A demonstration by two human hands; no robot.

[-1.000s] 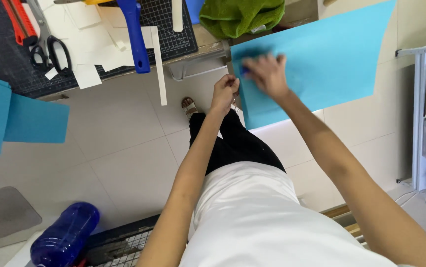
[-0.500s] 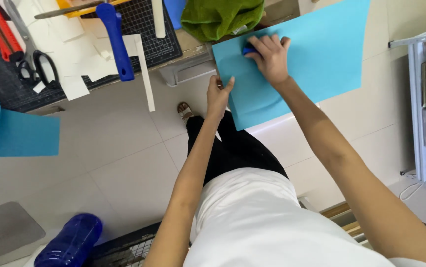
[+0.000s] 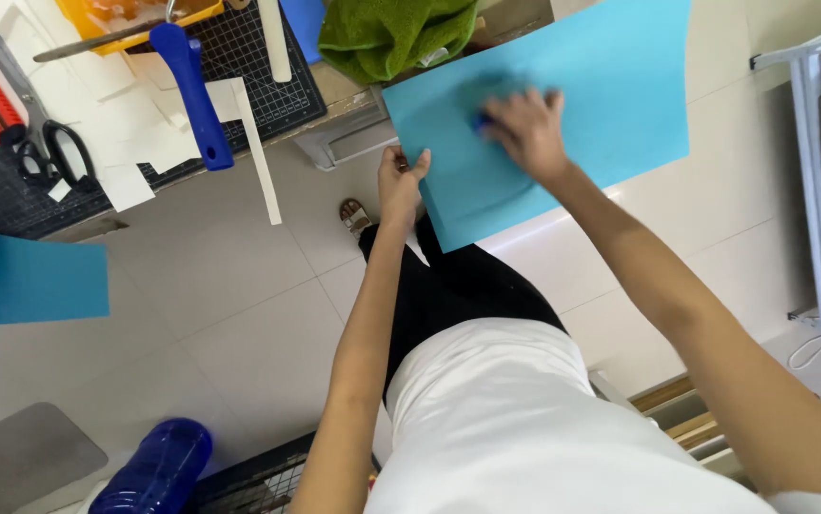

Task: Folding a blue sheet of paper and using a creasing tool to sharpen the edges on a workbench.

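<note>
Upper centre of frame: your left hand (image 3: pixel 401 181) pinched the near-left edge of the blue sheet (image 3: pixel 601 105), which hung off the desk (image 3: pixel 348 95) edge over the floor. Your right hand (image 3: pixel 524 133) pressed flat on the sheet, fingers spread, a small dark-blue object under them, blurred. Judged step: rubbing or smoothing the sheet. The next move calls for a firm edge hold. Green cloth (image 3: pixel 391 33) just above.
</note>
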